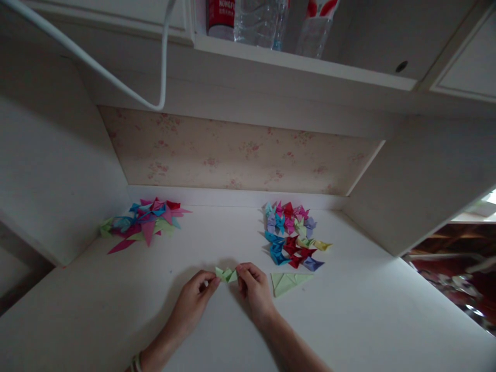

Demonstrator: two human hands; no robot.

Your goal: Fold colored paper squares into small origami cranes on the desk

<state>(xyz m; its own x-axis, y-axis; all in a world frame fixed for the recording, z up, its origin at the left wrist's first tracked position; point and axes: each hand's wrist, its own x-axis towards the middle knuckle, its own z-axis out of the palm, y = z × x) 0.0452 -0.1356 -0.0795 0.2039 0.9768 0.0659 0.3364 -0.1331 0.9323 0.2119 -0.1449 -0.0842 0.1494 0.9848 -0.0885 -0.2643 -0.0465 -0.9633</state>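
Observation:
A small light-green origami piece (pixel 227 275) is held between my two hands above the white desk (pixel 217 330). My left hand (pixel 197 292) pinches its left end between thumb and fingers. At its right end, my right hand (pixel 253 287) grips it the same way, and the fingertips cover that edge. Just right of my right hand, a flat light-green folded paper (pixel 290 283) lies on the desk, creased into a triangle-like shape. Beyond it sits a group of small folded origami pieces (pixel 290 237) in blue, red, pink, purple, green and yellow, set close together.
A heap of pointed coloured paper pieces (pixel 149 222) lies at the back left. White side panels and a flowered back wall (pixel 240 150) enclose the desk. Overhead, a shelf (pixel 310 64) holds plastic bottles (pixel 256 23), and a white cable (pixel 116 82) hangs at upper left.

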